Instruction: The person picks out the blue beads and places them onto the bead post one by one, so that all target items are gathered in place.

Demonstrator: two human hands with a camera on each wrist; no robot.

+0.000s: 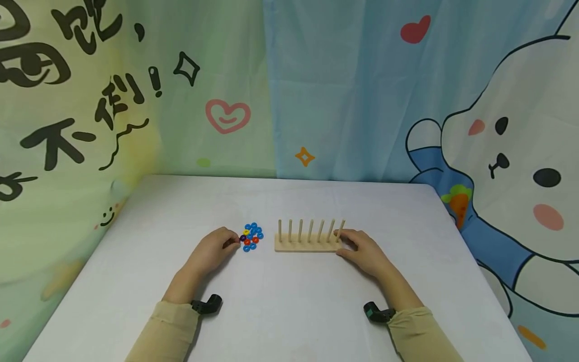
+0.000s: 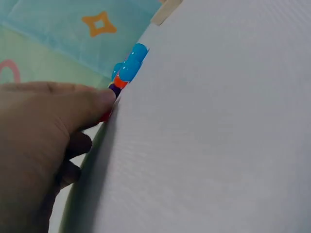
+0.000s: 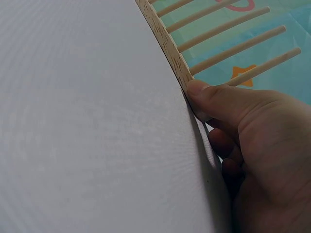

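Observation:
A wooden peg board (image 1: 307, 246) with several upright pegs stands on the white table. My right hand (image 1: 363, 251) grips its right end, the thumb (image 3: 199, 90) at the front edge and the other fingers behind. Left of the board lies a cluster of small beads (image 1: 253, 232), mostly blue, with red, yellow and dark purple ones. At the cluster's left side my left hand (image 1: 216, 247) has thumb and forefinger together. A red bead (image 2: 105, 116) shows under the thumb in the left wrist view, pinched at the fingertips, and partly hidden. The purple bead (image 2: 114, 89) sits right at the thumb tip.
The white table (image 1: 289, 311) reaches back to a printed curtain (image 1: 344, 100) with a cartoon figure on the right. Black wrist cameras (image 1: 208, 304) sit on both forearms above the sleeves.

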